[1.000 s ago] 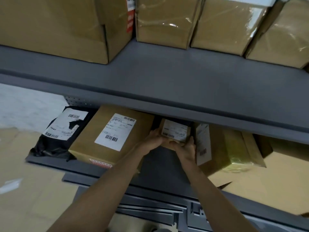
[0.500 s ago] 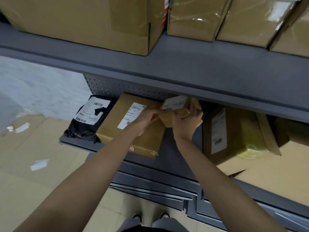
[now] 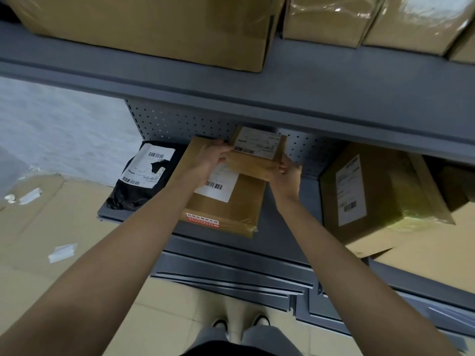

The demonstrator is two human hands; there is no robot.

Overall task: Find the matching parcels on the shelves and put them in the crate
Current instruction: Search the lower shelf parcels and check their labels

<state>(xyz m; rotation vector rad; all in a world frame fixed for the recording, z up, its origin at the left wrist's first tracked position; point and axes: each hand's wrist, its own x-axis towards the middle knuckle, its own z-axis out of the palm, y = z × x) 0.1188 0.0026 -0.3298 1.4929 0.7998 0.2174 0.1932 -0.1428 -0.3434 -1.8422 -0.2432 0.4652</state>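
Observation:
A small brown parcel (image 3: pixel 257 156) with a white barcode label is held in both hands above the lower shelf, its label facing me. My left hand (image 3: pixel 208 160) grips its left side and my right hand (image 3: pixel 286 176) grips its right end. Beneath it lies a larger flat brown parcel (image 3: pixel 231 206) with a white label and a red sticker. A black bag parcel (image 3: pixel 146 176) with a white label lies to its left. No crate shows in this view.
The grey lower shelf (image 3: pixel 282 227) also carries a big brown box (image 3: pixel 372 194) at right. The grey upper shelf (image 3: pixel 257 80) overhangs, loaded with taped boxes (image 3: pixel 154 27). Flattened cardboard (image 3: pixel 51 214) and grey metal panels (image 3: pixel 231 273) cover the floor near my feet.
The small parcel has been lifted off the lower shelf and tipped up, so its label faces me. My view has tilted down, showing the floor and my feet.

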